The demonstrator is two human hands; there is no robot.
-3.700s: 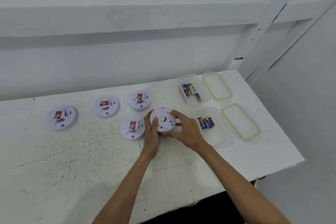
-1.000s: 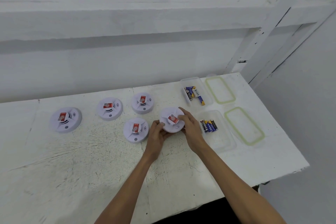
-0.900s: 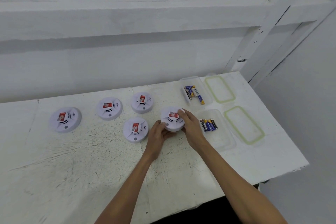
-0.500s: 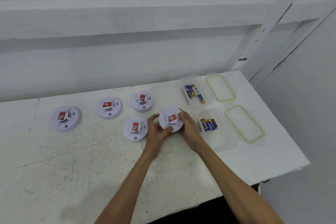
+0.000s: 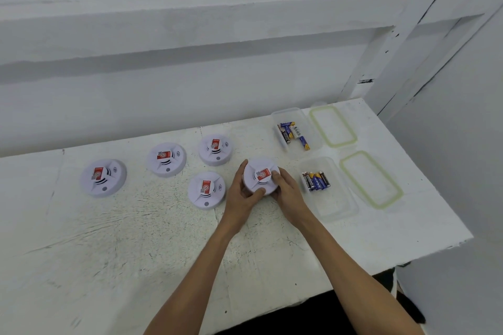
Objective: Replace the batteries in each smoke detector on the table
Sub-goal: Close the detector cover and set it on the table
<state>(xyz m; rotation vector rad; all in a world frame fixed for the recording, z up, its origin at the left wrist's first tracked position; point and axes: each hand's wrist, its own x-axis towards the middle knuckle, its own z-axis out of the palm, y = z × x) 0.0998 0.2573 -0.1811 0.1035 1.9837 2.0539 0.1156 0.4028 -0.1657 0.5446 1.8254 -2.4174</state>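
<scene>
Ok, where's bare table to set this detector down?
Widest bare patch: front-left of the table, nearer than the far-left detector and front detector, left of the left hand. A smaller one: the front-right corner, nearer than the near battery container and its lid. Tight: the held detector, right hand on it, sits between front detector and that container.

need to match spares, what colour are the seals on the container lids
Pale green seals on clear lids, head view.

on the table [image 5: 136,239], the held detector [image 5: 260,175] sits between my left hand [image 5: 242,198] and right hand [image 5: 285,193]. just left of it lies the near detector [image 5: 206,190]. behind that, three more detectors [image 5: 166,159] run leftward along the far edge. toward the right edge, the far tub [image 5: 313,139] and near tub [image 5: 334,204] each hold batteries [image 5: 292,132], a lid [image 5: 332,125] right of each.
</scene>
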